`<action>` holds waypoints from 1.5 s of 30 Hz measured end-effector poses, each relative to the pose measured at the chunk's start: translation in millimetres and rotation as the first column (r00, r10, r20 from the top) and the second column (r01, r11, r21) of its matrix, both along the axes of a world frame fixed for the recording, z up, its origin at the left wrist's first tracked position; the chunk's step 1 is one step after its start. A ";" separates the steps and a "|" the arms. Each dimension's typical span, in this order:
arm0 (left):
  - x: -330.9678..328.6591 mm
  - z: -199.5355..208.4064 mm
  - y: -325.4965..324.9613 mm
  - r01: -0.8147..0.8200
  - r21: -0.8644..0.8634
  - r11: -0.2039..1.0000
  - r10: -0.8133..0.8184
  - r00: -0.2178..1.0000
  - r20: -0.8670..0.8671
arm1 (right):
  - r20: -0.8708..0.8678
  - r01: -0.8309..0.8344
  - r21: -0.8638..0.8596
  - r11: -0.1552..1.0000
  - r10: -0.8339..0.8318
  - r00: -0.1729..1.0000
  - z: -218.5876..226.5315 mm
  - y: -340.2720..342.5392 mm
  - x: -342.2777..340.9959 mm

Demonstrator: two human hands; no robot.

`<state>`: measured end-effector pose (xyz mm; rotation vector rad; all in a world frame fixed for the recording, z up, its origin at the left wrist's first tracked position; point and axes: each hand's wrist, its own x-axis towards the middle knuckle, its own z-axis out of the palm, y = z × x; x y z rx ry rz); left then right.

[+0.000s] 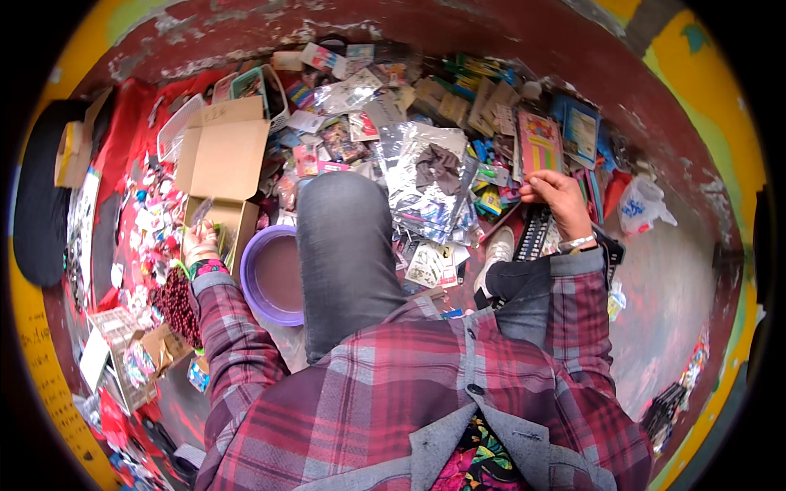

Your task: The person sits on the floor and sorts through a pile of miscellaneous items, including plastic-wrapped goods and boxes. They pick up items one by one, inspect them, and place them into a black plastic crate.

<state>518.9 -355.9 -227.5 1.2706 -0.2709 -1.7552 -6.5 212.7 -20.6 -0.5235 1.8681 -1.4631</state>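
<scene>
At the left, my left hand (201, 243) is closed on a small clear plastic packet (201, 211), which sticks up from the fingers. It is beside the open cardboard box (223, 155), whose lid stands raised. My right hand (563, 204) is raised at the right with thumb and fingers pinched together. Whatever those fingers hold, if anything, is too small to make out. Behind that hand lie a pink and yellow booklet (540, 141) and a black strip-like thing (534, 233). A dark crumpled cloth (438, 166) rests on silvery plastic bags (407, 196) in the middle.
A purple basin (274, 274) stands left of my bent knee. Heaped packaged goods cover the ground ahead, against a dark red wall (458, 24). Dark red beads (174, 307) and small cartons (155, 352) lie at the left. A white plastic bag (644, 204) sits at the right.
</scene>
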 end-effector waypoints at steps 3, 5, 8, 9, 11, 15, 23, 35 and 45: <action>-82.2 18.5 8.6 0.101 -0.071 0.992 -0.097 0.993 0.064 | -0.025 -0.009 0.014 1.000 0.009 1.000 -2.0 -1.0 -2.8; -162.0 60.3 29.2 0.253 -0.119 0.960 -0.254 0.967 0.010 | -0.044 -0.043 0.008 0.999 0.043 0.998 -4.5 -3.7 -3.6; -281.2 144.6 74.1 0.569 -0.281 0.773 -0.590 0.808 0.013 | -0.032 -0.090 -0.001 0.996 0.090 0.995 -2.4 -10.6 0.1; -322.8 176.0 96.4 0.683 -0.305 0.664 -0.692 0.716 0.094 | -0.042 -0.109 0.005 0.994 0.109 0.993 -4.5 -12.7 0.8; -385.4 216.9 140.4 0.863 -0.380 0.333 -0.879 0.430 0.205 | -0.090 -0.164 0.069 0.984 0.170 0.981 -3.3 -16.7 3.0; -493.8 204.5 212.5 0.934 -0.111 -0.340 -0.590 -0.120 0.798 | -0.351 -0.249 0.222 0.943 0.315 0.882 -9.2 -17.8 9.5; -554.4 -41.7 314.6 0.876 0.208 -0.436 -0.033 -0.247 0.969 | -0.556 -0.316 0.515 0.797 0.591 0.585 -9.8 -4.9 10.2; -545.2 -46.2 346.3 0.805 0.336 -0.488 0.018 -0.376 0.926 | -0.586 -0.252 0.505 0.826 0.542 0.602 -8.3 2.2 12.9; -538.8 129.8 393.5 0.922 -0.362 -0.134 -0.987 -0.093 0.128 | -0.735 0.207 0.341 0.917 0.122 0.667 -17.8 2.4 -3.0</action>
